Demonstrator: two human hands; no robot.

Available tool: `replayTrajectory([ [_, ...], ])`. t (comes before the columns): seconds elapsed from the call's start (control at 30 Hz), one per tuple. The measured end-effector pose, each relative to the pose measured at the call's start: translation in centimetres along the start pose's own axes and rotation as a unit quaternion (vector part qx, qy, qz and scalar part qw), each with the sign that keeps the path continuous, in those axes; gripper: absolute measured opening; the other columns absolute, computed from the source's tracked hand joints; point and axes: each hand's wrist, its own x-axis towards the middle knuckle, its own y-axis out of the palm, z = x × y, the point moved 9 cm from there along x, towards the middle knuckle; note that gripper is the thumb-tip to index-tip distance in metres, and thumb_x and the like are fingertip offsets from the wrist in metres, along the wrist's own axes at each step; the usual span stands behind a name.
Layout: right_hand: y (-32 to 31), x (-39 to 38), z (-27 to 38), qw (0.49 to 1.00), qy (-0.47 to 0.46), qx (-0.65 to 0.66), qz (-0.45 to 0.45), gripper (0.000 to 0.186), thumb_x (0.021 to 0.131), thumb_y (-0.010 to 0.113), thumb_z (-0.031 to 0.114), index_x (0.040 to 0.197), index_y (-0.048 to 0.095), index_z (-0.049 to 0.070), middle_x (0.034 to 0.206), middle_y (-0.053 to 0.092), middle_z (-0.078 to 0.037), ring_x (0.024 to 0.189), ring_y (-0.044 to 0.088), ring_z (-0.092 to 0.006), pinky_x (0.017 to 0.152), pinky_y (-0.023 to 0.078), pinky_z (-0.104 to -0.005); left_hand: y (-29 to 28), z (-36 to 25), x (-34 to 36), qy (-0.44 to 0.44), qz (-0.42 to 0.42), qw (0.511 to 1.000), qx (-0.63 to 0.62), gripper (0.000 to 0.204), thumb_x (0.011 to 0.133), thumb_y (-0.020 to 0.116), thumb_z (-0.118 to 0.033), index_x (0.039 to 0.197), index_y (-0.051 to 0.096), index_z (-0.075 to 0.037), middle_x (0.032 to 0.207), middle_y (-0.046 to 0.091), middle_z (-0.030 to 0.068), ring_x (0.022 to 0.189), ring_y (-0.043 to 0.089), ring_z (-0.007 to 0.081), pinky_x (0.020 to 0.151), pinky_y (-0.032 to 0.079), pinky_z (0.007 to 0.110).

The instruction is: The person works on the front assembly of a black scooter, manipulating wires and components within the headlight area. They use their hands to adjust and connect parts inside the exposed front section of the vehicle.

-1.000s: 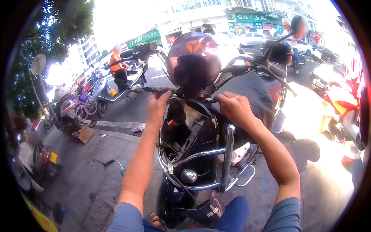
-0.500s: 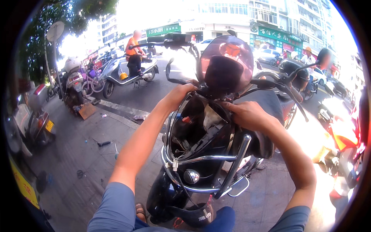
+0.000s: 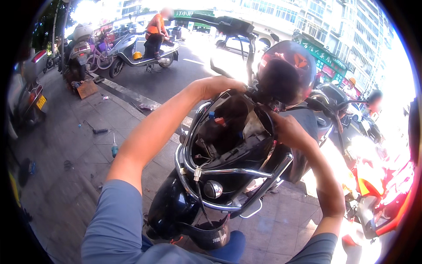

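Roadside | Windshield (image 3: 283,72) swings in view from twelve to one o'clock of scooter's (image 3: 171,207) open cavity (image 3: 231,116), mid-frame | Left hand (image 3: 217,86), eleven o'clock, fingertips hidden, grip untellable; right hand (image 3: 289,127), three o'clock, curled, grip unclear | Both remain beside it, apparently still engaged

shiny metal guard bars (image 3: 235,171); glossy plastic fender (image 3: 170,203); matt cloth sleeve (image 3: 110,220)

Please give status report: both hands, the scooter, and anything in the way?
Left hand, right hand: at top of opening, grips unclear. Black scooter: front open, inside exposed. Chrome bar: across opening's lower edge.
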Motion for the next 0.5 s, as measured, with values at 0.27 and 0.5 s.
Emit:
replayTrajectory([
  [0.27,-1.6,0.2,2.5,0.984,0.010,-0.179,-0.008,0.080,0.078,0.062,0.002,0.151,0.041,0.029,0.086,0.067,-0.024,0.080,0.067,-0.0419,0.068,0.053,-0.0504,0.4,-1.2,-0.9,0.016,-0.018,0.999,0.023,0.035,0.097,0.049,-0.013,0.125,0.063,0.005,0.126,0.065,0.0084,0.116,0.056,0.0164,0.106,0.038,0.030],
  [0.5,-2.8,-0.2,4.6,0.949,-0.029,-0.299,-0.095,0.063,0.084,0.058,0.007,0.145,0.050,0.021,0.080,0.070,-0.015,0.066,0.069,-0.0325,0.057,0.055,-0.0430,-0.4,-1.5,-0.5,0.236,-0.042,0.948,0.211,0.031,0.098,0.050,-0.005,0.126,0.060,0.005,0.119,0.065,0.0083,0.109,0.059,0.0156,0.096,0.045,0.028],
])
